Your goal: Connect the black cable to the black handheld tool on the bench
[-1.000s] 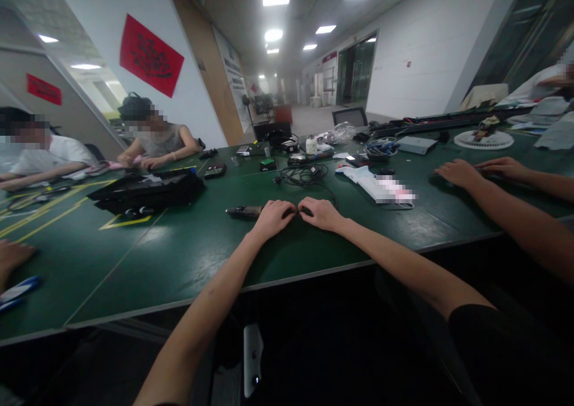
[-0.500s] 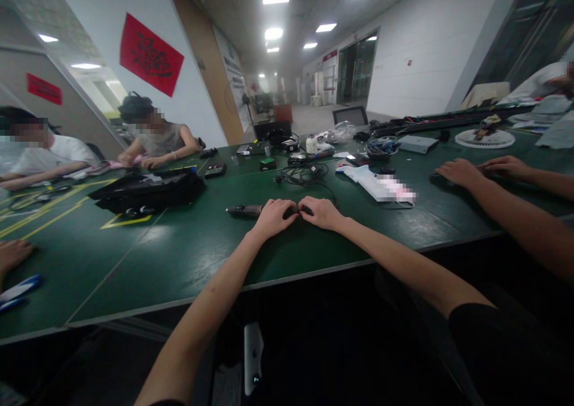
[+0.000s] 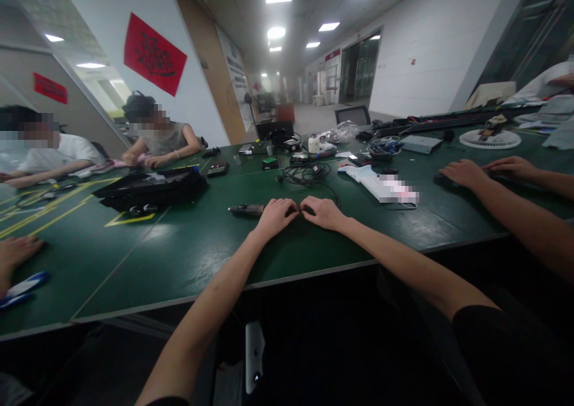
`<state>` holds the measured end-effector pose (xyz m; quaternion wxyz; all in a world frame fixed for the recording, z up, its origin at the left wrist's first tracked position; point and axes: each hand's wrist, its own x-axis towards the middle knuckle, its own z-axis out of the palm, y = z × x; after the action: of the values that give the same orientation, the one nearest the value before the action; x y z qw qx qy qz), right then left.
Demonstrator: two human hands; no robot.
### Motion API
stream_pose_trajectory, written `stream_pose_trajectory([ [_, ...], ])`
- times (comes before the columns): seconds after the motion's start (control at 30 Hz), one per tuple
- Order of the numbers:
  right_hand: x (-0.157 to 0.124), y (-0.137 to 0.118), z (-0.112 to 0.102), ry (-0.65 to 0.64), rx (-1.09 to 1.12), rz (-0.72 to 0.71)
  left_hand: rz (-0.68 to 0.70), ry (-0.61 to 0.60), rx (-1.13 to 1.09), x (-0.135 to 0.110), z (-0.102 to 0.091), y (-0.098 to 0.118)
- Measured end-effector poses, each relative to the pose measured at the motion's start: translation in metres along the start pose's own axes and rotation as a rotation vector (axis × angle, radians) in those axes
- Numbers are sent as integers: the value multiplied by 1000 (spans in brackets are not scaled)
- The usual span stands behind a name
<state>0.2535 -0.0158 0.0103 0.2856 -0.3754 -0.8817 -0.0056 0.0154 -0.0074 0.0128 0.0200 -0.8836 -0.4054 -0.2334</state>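
Observation:
A dark, pen-shaped electric screwdriver lies on the green table with its metal tip toward the left. My left hand is closed over its rear part, which the fingers hide. Close beside it, my right hand has its fingers pinched at a small dark part, too hidden to name. The fingertips of both hands almost meet. Behind them lies a loosely coiled black cable with a plug, and one loop runs down behind my right hand.
A black open tray stands to the left, and a white-blue packet lies to the right. A co-worker's hands rest farther right. At the left edge, another person's hand is near blue-white pliers. Small electronics and a wire-filled bowl sit behind.
The whole view has shifted slightly, so things appear a little farther right. Both hands keep nearly the same pose, and the screwdriver stays on the table.

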Motion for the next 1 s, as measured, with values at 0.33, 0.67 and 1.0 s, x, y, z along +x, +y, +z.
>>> stream_pose_trajectory([
  [0.33,0,1,1,6,-4,-5,-8,23,13,-1,1,1],
  [0.67,0,0,-1,3,-1,0,-1,-4,7,0,0,0],
  [1.0,0,0,0,8,0,6,4,-3,3,0,0,1],
])
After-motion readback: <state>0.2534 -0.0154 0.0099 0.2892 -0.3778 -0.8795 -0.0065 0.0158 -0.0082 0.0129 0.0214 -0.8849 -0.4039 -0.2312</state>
